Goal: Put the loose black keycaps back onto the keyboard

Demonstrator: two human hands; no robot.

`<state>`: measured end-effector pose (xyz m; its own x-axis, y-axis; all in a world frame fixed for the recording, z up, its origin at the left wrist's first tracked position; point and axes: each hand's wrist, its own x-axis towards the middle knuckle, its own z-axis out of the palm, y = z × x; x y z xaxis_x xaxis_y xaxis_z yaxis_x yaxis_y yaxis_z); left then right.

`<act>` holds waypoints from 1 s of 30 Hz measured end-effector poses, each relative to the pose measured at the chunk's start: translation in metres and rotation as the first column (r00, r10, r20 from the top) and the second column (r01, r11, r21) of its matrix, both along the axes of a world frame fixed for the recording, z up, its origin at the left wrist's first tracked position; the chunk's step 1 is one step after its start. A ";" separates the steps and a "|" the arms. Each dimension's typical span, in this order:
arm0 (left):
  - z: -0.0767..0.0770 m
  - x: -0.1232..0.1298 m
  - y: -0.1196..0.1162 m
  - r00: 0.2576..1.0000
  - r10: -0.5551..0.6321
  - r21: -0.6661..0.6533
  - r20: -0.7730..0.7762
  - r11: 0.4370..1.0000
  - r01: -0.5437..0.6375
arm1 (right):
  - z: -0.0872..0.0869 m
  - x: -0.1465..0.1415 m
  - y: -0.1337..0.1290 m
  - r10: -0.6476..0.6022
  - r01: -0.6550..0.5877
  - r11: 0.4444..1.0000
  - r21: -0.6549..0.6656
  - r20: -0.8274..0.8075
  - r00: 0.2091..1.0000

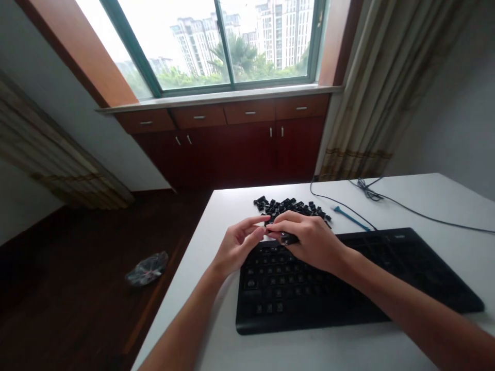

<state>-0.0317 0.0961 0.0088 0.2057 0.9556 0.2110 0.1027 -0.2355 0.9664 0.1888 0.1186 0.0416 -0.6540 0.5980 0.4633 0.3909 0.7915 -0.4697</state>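
A black keyboard (309,309) with its keycaps off lies on the white table, bare switch positions showing. Above its upper left corner my two hands meet at the fingertips. My left hand (237,245) pinches with thumb and index finger; what sits between them is too small to make out. Curled beside it, my right hand (309,237) has its fingers closed around a small glossy black piece (289,238), its kind partly hidden by the fingers. Just behind the hands lies a loose pile of black keycaps (286,205).
A blue brush-like stick (351,218) rests right of the pile, behind the keyboard. A dark cable (421,210) runs across the back of the white table (201,247). On the dark floor to the left is a clear plastic bag (147,269). Cabinets (228,149) stand under the window.
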 end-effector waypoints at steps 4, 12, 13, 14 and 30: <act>-0.005 0.006 0.002 0.986 0.079 0.106 -0.149 0.992 -0.064 | 0.002 0.039 -0.010 -0.013 0.013 1.000 0.021 -0.020 1.000; -0.006 0.015 -0.001 0.782 0.082 0.370 -0.618 0.908 0.197 | -0.008 0.204 -0.038 -0.256 0.255 0.963 0.086 0.000 0.967; -0.006 0.015 -0.001 0.765 0.081 0.383 -0.639 0.896 0.225 | -0.010 0.222 -0.041 -0.282 0.279 0.955 0.098 0.012 0.959; -0.007 0.015 -0.001 0.751 0.081 0.392 -0.655 0.886 0.246 | -0.013 0.237 -0.044 -0.296 0.291 0.952 0.098 0.036 0.954; -0.014 0.008 0.004 0.706 0.109 0.421 -0.700 0.862 0.284 | -0.040 0.273 -0.065 -0.156 0.167 0.983 -0.070 0.141 0.978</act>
<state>-0.0235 0.0998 -0.0056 0.5531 0.7415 0.3798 0.6329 -0.6704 0.3873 0.4619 0.0531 0.0019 -0.5988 0.7327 0.3235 0.5741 0.6743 -0.4645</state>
